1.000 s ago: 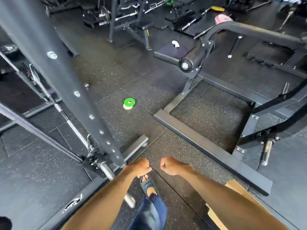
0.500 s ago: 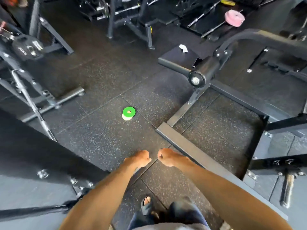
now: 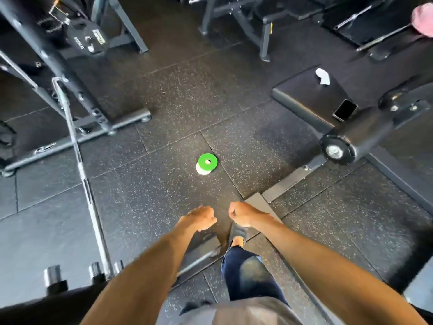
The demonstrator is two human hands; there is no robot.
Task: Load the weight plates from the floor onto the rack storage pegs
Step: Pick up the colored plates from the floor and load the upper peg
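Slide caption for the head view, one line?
Left hand and right hand, both empty fists, held out short of a green plate lying on a white disc.

Speckled rubber floor [image 3: 164, 95] carries 1 green plate [image 3: 207, 161] atop 1 white plate [image 3: 199, 171]

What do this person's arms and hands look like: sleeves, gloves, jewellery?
Left arm and right arm are bare, with no sleeves in view. Left hand and right hand have no gloves, watch, bands or visible rings. Below them show a grey shirt and blue jeans.
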